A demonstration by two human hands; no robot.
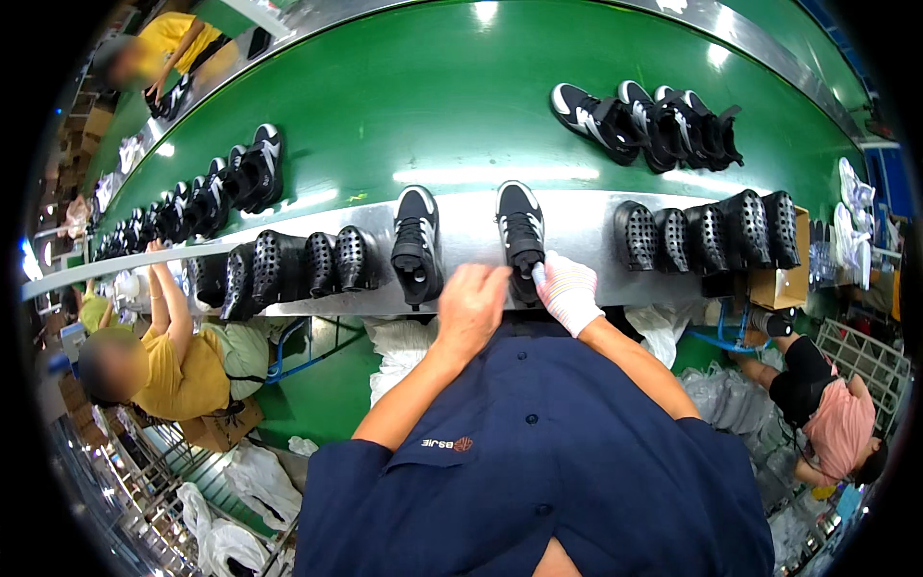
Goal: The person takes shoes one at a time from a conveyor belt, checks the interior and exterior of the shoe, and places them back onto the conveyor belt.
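A black sneaker [520, 223] with a grey-white toe lies on the metal ledge in front of me, toe pointing away. My right hand [569, 291], in a white striped glove, is closed at the right side of its heel opening. On the left of that heel is my bare left hand [472, 306], its fingers curled in toward the shoe. Whatever the left fingertips hold is too small or hidden to make out. A matching sneaker [415, 236] stands just to the left, apart from both hands.
Black perforated shoe-shaped forms [280, 266] line the ledge at left, with more forms [710, 238] at right beside a cardboard box [790, 274]. The green conveyor surface [423, 106] carries sneakers [260, 173] at left and others [596, 120] at right. People work on both sides.
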